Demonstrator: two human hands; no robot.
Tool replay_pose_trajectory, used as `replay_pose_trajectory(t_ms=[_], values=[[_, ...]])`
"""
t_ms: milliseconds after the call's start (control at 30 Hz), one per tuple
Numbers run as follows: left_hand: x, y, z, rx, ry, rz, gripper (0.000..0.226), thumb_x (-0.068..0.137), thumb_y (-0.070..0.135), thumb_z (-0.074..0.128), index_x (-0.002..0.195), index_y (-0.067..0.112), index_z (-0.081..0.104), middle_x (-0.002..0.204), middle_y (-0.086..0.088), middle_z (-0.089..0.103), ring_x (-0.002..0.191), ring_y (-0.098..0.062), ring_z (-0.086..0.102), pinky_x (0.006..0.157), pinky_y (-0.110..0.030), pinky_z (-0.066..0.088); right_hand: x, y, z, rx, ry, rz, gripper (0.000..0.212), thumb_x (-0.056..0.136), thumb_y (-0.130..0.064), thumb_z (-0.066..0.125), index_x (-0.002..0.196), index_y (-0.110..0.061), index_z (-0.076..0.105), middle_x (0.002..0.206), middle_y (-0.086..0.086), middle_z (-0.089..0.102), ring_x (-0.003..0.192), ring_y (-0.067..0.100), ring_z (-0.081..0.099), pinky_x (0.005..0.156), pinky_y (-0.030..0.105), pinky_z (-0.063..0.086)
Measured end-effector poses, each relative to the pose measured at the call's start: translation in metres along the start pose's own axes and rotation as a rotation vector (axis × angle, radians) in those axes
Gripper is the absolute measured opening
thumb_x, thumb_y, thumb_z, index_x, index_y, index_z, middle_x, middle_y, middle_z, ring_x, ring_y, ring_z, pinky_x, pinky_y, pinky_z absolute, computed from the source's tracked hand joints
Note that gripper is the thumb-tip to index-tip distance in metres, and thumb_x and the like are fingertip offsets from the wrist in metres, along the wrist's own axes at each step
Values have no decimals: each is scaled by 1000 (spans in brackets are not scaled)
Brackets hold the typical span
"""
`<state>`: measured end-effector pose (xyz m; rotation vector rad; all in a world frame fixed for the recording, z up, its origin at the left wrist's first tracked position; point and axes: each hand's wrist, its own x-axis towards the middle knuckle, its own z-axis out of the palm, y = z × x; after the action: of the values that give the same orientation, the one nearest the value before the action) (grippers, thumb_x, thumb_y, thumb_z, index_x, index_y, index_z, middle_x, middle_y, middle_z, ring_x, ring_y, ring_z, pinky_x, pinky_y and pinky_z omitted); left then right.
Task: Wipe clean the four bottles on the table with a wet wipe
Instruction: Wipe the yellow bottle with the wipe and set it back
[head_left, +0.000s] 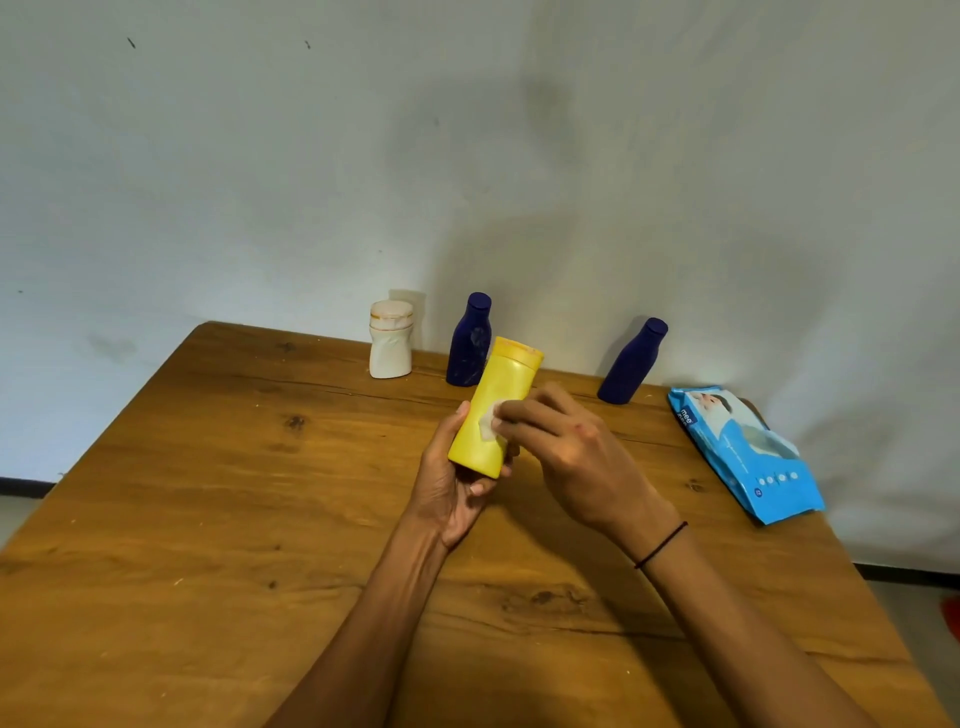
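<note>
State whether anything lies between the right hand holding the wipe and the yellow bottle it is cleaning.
Nothing visible does. The right hand presses the small white wet wipe straight onto the yellow plastic bottle, which the left hand holds above the wooden table.

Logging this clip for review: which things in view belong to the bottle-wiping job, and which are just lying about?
Job:
- yellow plastic bottle, in the left hand grip
- white wet wipe, pressed on it by the right hand
- white squat bottle
- two dark blue plastic bottles
- blue wet wipe pack

Lying about:
- wooden table, which only bears them
</note>
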<state>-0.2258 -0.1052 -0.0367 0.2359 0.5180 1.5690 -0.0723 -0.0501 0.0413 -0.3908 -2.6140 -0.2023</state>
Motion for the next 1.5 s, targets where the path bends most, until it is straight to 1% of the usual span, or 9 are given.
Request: replay_pose_trajectory(t_ms=[133,267,433,700,900,1033,1233,1400,1500], values=[[0,-1,0,8,-22,-9,52,102,43,58,134,2,57,93,-21,65,58,-22,68,35,-18,46,1,-2,6,42,83,167,34,97,-19,59,121,0,73,126,17,70,112,31,59,82,44,62],[3,-4,-7,-69,0,-28,65,92,44,75,133,-4,59,97,-14,65,62,-15,64,37,-17,46,-10,-25,9,188,-22,28,37,98,-26,54,121,-4,71,127,13,69,115,22,52,89,36,57],[0,-7,-1,-71,-5,-29,55,95,42,69,125,-3,62,89,-13,64,57,-13,62,34,-16,43,-16,-14,8,96,-37,-76,30,92,-14,66,119,-3,73,125,14,70,115,23,53,90,37,59],[-1,-7,-1,-25,-62,-60,64,89,44,72,133,1,55,91,-26,63,60,-25,66,35,-19,45,7,13,4,70,172,245,30,97,-10,62,123,0,72,127,15,69,113,32,62,88,43,61],[2,-6,-6,-201,-43,-46,80,71,36,95,131,-3,59,95,-14,64,64,-16,62,39,-17,47,-6,-27,12,326,5,101,37,101,-28,52,122,-6,73,128,8,70,118,21,57,95,32,53],[2,-11,-2,-126,18,-71,55,88,40,78,117,-5,67,85,-12,62,54,-13,60,36,-15,43,-22,-22,12,314,-21,38,33,101,-27,56,121,-9,73,128,5,71,118,18,58,96,27,51],[-2,-10,9,17,53,-43,51,95,43,60,122,0,60,81,-21,63,49,-20,61,31,-17,40,-15,9,10,118,144,145,36,106,-23,48,120,-3,74,127,13,71,114,27,59,88,39,58],[-4,-7,8,56,13,-41,54,98,38,58,132,-3,59,89,-26,69,62,-24,71,42,-20,53,-7,1,16,443,415,475,30,94,5,68,120,-7,75,127,2,71,123,17,63,97,41,57],[-1,-4,3,85,-18,20,44,106,21,48,146,3,53,98,-20,71,69,-20,73,47,-23,57,-7,-22,23,550,413,490,34,92,9,69,120,-10,75,127,-1,72,123,14,63,98,41,57]])
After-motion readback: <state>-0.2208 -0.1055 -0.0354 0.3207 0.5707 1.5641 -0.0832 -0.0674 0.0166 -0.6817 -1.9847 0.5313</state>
